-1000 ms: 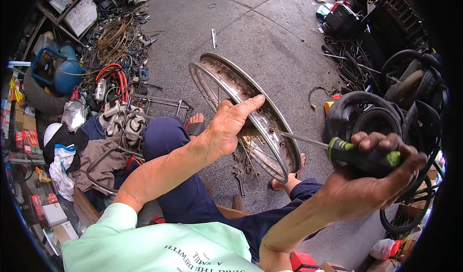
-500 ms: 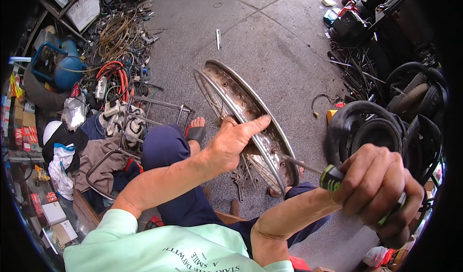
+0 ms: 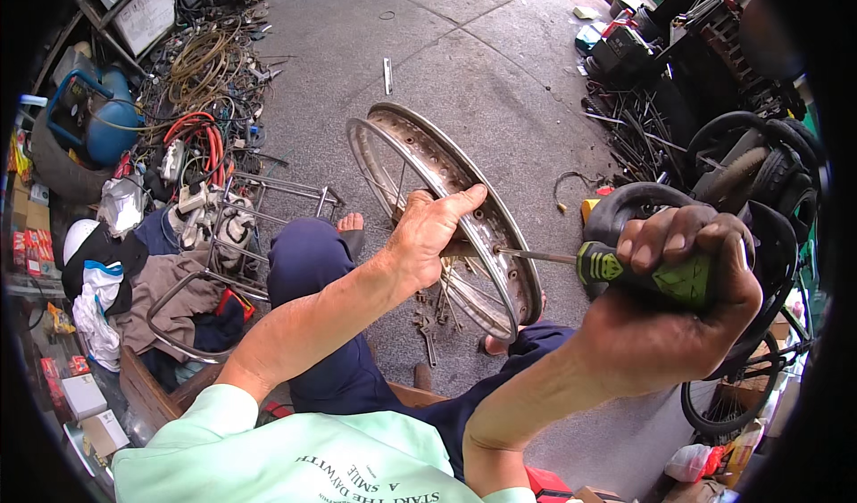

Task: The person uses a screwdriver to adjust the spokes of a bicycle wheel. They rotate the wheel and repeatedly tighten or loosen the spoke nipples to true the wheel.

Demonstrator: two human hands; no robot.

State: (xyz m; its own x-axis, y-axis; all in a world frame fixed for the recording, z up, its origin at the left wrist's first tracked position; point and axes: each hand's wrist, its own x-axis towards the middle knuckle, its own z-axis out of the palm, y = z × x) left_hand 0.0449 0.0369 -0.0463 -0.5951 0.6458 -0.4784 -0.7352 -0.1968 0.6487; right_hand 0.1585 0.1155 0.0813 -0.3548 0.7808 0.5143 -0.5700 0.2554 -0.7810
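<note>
A worn metal wheel rim (image 3: 420, 146) with spokes stands tilted in front of my knees. My left hand (image 3: 437, 226) is closed over its near side, thumb lying across the inner channel. In my right hand (image 3: 678, 298) is a screwdriver (image 3: 600, 266) with a black and green handle, my fingers wrapped round it. Its shaft runs left to the rim, and the tip meets the channel at one of the spoke holes, just right of my left hand. Spokes show below the rim, partly hidden by my hand and the rim itself.
Loose spokes and a wrench (image 3: 428, 347) lie on the floor below the rim. To the left are a metal tube frame (image 3: 277, 201), piled cables (image 3: 201, 61) and a blue tank (image 3: 116, 119). Black tyres (image 3: 625, 208) and metal rods (image 3: 638, 133) crowd the right. A flat metal strip (image 3: 387, 74) lies ahead.
My right hand has rolled over on the screwdriver handle, so the fingers now show on top. The screwdriver shaft has become more level. My left hand keeps its hold on the rim.
</note>
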